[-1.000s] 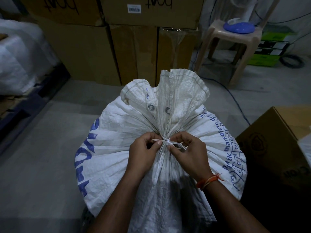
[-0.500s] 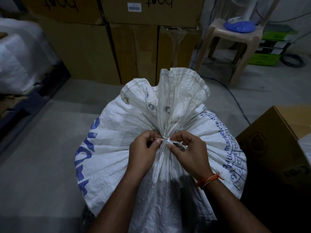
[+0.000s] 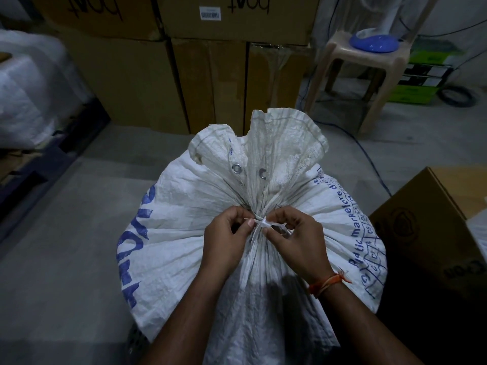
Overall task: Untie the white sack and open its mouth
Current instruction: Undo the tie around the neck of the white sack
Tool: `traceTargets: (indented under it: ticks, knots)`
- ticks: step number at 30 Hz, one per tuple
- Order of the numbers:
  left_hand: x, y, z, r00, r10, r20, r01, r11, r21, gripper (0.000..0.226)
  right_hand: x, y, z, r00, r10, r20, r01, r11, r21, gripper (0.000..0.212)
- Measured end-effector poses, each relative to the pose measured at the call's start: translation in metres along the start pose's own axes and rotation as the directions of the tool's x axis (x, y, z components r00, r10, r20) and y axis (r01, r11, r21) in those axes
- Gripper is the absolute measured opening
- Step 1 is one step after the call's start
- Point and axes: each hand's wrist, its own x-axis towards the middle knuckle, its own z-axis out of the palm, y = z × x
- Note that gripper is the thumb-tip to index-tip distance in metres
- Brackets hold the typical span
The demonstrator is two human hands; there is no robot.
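Observation:
A full white woven sack [image 3: 184, 227] with blue print stands on the floor in front of me. Its neck is gathered tight and bound by a thin white plastic tie [image 3: 259, 223], and the crumpled mouth [image 3: 279, 143] with two metal eyelets fans out above the knot. My left hand [image 3: 225, 241] pinches the left end of the tie with thumb and forefinger. My right hand [image 3: 297, 238], with an orange thread on the wrist, pinches the knot and the tie's right end. Both hands sit close together at the neck.
Stacked cardboard boxes [image 3: 210, 75] form a wall behind the sack. A beige plastic stool [image 3: 374, 69] with a blue dish stands back right, with cables on the floor. A brown carton [image 3: 432, 233] is close on the right. White wrapped bundles [image 3: 29, 96] lie on a pallet at left.
My hands have stayed at the knot. The fingers have shifted slightly on the tie, and the knot remains tied.

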Motion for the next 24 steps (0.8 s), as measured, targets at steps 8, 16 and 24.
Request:
traceTargets:
  ticks: [8,16,24]
  knots:
    - [0.0013,-0.0005,-0.0019,0.999,-0.035,-0.02,0.034,0.998,-0.049,0.007,0.0,-0.0031,-0.0006,1.0,0.018,0.004,-0.018,1.0,0.013,0.014]
    - [0.0018,-0.0025,-0.001,1.0,-0.014,-0.009,0.014,1.0,-0.028,0.008,0.0006,0.0001,0.0,1.0,0.012,0.0,-0.012,1.0,0.009,0.014]
    - [0.0008,-0.0014,0.0021,1.0,-0.011,0.0,0.011,0.999,-0.032,0.006,0.0007,0.0001,0.0002,1.0,-0.012,0.005,0.012,1.0,-0.005,0.014]
